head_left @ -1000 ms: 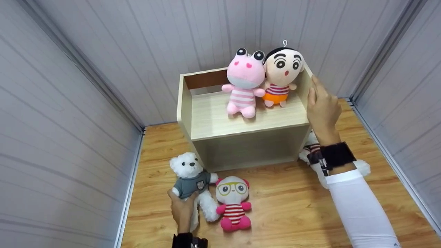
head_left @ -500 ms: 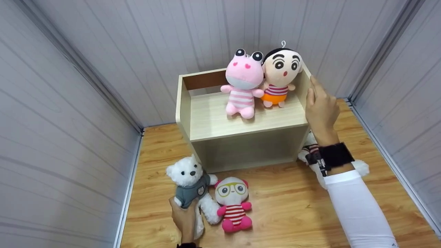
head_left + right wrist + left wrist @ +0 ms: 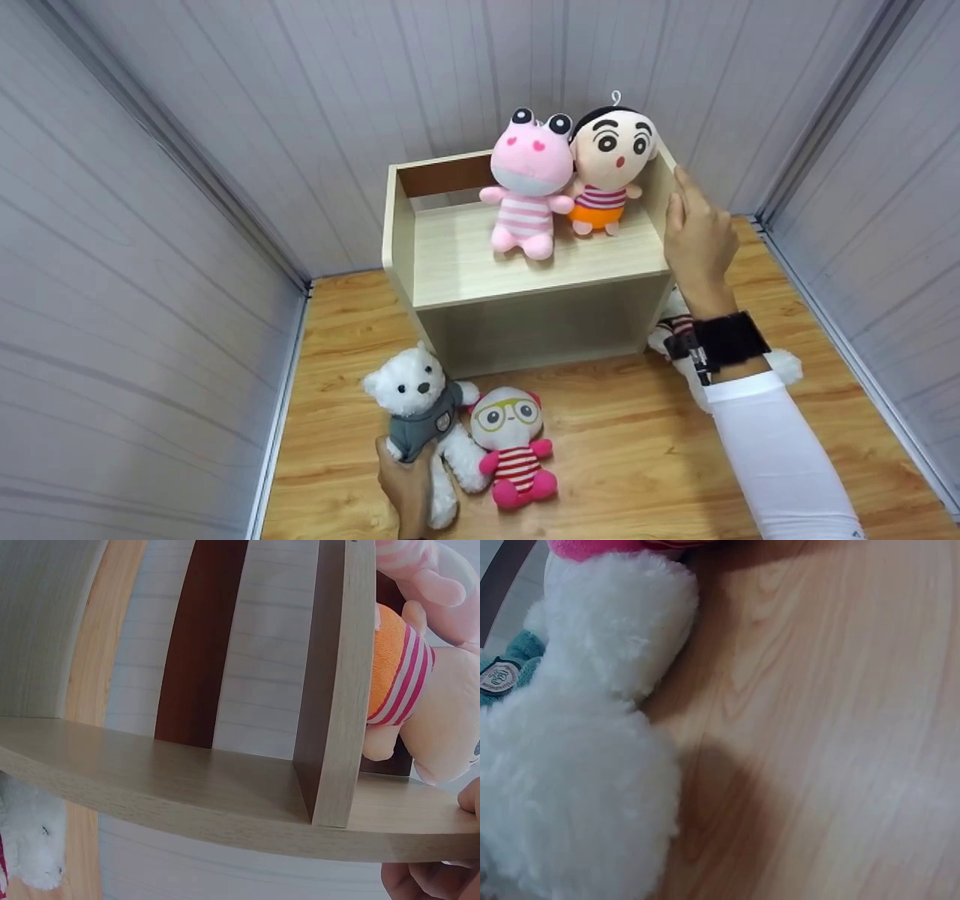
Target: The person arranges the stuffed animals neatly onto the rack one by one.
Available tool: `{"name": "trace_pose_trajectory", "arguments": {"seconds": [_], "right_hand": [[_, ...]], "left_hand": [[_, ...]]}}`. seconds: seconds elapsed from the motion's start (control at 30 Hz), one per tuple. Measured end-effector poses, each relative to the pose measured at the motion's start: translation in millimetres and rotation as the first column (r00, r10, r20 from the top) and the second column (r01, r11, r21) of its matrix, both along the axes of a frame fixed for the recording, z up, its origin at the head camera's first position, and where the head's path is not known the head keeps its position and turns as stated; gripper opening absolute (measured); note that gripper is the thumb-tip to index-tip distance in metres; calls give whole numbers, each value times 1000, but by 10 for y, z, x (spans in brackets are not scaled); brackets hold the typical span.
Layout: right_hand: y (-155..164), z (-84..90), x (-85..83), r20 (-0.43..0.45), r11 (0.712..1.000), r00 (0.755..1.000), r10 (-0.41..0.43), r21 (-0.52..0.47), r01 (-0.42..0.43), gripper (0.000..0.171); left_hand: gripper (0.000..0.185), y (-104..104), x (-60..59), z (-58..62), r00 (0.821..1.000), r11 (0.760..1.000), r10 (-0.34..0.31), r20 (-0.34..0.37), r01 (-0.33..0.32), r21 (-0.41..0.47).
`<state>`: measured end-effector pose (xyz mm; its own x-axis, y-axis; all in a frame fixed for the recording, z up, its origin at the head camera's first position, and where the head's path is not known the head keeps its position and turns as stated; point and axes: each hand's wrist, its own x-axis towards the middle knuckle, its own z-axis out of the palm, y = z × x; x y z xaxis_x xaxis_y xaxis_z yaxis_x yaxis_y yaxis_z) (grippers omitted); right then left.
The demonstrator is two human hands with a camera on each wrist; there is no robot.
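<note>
In the head view, my left hand (image 3: 407, 480) grips a white teddy bear (image 3: 426, 426) in a grey-teal shirt, low at its side. The left wrist view shows its furry white legs (image 3: 570, 795) close up over the floor. Against the bear lies a panda plush (image 3: 516, 466) with yellow glasses and a red-striped shirt. My right hand (image 3: 701, 240) holds the right side panel of a small wooden shelf (image 3: 465, 281), thumb inside and fingers outside. On its upper board sit a pink frog plush (image 3: 527, 214) and a black-haired boy plush (image 3: 600, 196) in orange shorts.
Another white plush (image 3: 784, 366) lies on the wood floor (image 3: 615, 442) right of the shelf, partly hidden by my right wrist. Grey panel walls (image 3: 187, 300) close in on the left, back and right.
My left hand has shifted slightly down with the teddy bear, whose head has tilted. The panda plush has been nudged slightly right and tilted. My right hand keeps its hold on the shelf.
</note>
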<state>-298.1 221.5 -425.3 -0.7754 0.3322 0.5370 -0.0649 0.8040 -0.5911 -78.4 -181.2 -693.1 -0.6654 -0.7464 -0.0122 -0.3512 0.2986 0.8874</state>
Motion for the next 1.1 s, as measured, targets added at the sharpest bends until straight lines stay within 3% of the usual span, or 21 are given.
{"name": "trace_pose_trajectory", "arguments": {"seconds": [0.27, 0.7, 1.1], "right_hand": [[1, 2, 2, 13, 1000, 1000, -2, -13, 3, 40], [1, -7, 1, 0, 1000, 1000, -9, -4, 9, 40], [11, -8, 0, 11, 1000, 1000, -6, 0, 6, 40]], "left_hand": [[50, 40, 22, -13, 1000, 1000, -1, 1, 1, -4], [45, 122, 99, -31, 998, 997, -45, -44, 47, 63], [45, 415, -31, -14, 981, 985, -173, -83, 174, 2]]}}
